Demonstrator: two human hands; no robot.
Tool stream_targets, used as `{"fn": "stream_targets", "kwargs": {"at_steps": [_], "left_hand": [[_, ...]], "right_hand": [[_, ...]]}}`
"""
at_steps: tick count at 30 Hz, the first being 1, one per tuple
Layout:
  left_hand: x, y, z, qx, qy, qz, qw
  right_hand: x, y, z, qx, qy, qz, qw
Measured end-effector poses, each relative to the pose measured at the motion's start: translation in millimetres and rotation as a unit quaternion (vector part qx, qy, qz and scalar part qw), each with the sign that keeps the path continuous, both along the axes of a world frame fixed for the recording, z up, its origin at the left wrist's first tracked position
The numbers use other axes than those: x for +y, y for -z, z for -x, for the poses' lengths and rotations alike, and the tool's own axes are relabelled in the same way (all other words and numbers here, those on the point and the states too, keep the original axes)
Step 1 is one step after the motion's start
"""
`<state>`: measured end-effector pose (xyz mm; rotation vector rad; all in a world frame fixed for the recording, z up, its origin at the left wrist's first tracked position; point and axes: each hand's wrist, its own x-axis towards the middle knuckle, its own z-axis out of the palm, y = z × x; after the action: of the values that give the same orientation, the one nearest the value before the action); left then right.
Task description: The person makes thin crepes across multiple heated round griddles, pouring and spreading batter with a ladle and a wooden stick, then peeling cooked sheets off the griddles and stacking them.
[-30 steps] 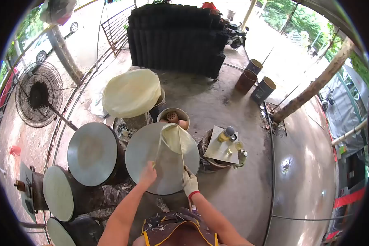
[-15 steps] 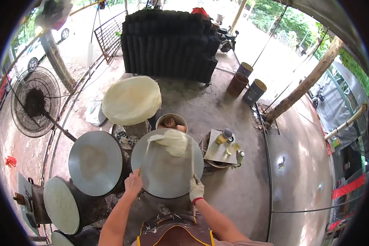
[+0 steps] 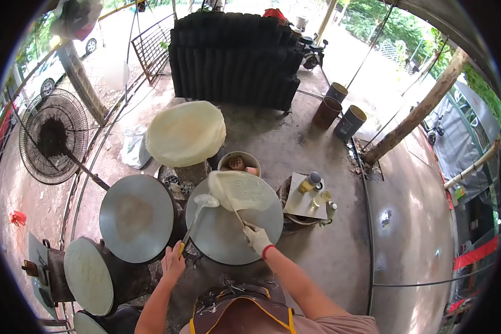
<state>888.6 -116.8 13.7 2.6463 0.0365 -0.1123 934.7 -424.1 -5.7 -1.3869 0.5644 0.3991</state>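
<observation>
My left hand (image 3: 173, 264) is closed around the yellow handle of a ladle (image 3: 206, 201); its pale, batter-coated bowl is over the left side of a round griddle (image 3: 234, 245). My right hand (image 3: 257, 236), in a white glove with a red cuff, grips a thin wooden stick (image 3: 237, 216). The stick's far end meets the pale wet batter (image 3: 245, 192) on the griddle's far half; whether it has a crosspiece cannot be seen. The batter lies in a wide, uneven patch. Bare grey surface shows on the near half.
A second round griddle (image 3: 136, 217) stands to the left, with a batter-covered griddle (image 3: 89, 276) nearer me. Beyond is a stack of thin pancakes (image 3: 186, 133). Bottles (image 3: 310, 182) stand on a board at the right. A fan (image 3: 53, 136) is far left; a black stack (image 3: 234, 64) stands ahead.
The ladle has moved left and nearer me, off the batter. My right hand has moved forward and left, its stick now slanting into the batter, which has spread wider to the right.
</observation>
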Motion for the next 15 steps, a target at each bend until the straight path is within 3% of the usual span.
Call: {"fn": "stream_targets", "kwargs": {"at_steps": [3, 6, 7, 8, 11, 12, 14, 15], "left_hand": [[12.3, -0.6, 20.8, -0.01, -0.013, 0.014, 1.0], [25.1, 16.1, 46.7, -0.067, -0.015, 0.071, 0.995], [25.4, 24.5, 53.5, -0.088, -0.009, 0.109, 0.99], [24.2, 32.5, 57.7, -0.109, -0.002, 0.147, 0.983], [13.0, 49.5, 68.3, -0.001, -0.086, 0.308, 0.948], [-6.8, 10.9, 65.6, 0.057, -0.139, 0.422, 0.894], [-18.6, -10.6, 69.0, 0.071, -0.163, 0.489, 0.854], [-23.2, -14.1, 66.3, 0.073, -0.174, 0.523, 0.831]], "right_hand": [[-34.0, 6.4, 18.0, -0.011, -0.042, 0.044, 0.998], [-43.9, 58.5, 14.4, -0.057, 0.1, 0.057, 0.992], [-33.5, 49.6, 10.8, -0.081, 0.134, 0.075, 0.985], [-25.6, 39.6, 1.8, -0.098, -0.007, 0.147, 0.984], [-19.9, -13.6, -10.6, 0.043, -0.159, 0.078, 0.983], [-29.7, -7.2, -5.0, 0.029, -0.167, 0.066, 0.983], [-64.8, 14.7, 10.7, 0.003, -0.185, 0.044, 0.982], [-73.2, 17.7, 2.6, 0.01, -0.114, 0.055, 0.992]]}}
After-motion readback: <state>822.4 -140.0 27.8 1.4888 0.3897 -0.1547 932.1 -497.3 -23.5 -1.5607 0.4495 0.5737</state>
